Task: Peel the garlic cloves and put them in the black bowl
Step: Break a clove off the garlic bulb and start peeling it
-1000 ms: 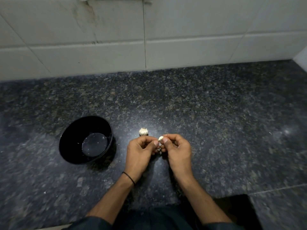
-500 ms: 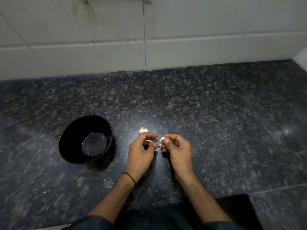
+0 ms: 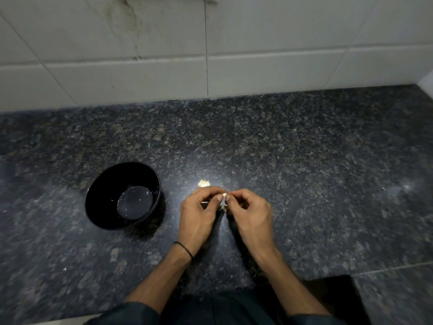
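Both hands meet over the middle of the dark speckled worktop (image 3: 304, 160), fingertips together. The left hand (image 3: 199, 214) and the right hand (image 3: 251, 215) each have their fingers curled, and thumb and forefinger of both pinch one small garlic clove (image 3: 224, 196) held between them, clear of the worktop. A pale flake of papery skin (image 3: 222, 204) hangs from the clove, just below the fingertips; whether it is still joined to the clove cannot be told.

Just beyond the knuckles of the left hand, a second pale piece of garlic (image 3: 203, 183) lies on the worktop, partly hidden by the fingers. It is too small and bright to tell whether it is peeled.

The black bowl (image 3: 103, 191) stands upright on the worktop to the left of the left hand, near it but not touching, its glossy flat bottom showing.

A thin black band (image 3: 185, 249) circles the left wrist. Dark sleeves (image 3: 131, 315) cover the forearms closest to the body. Past the hands, at the far edge of the worktop, rises a wall of large pale tiles (image 3: 281, 66).
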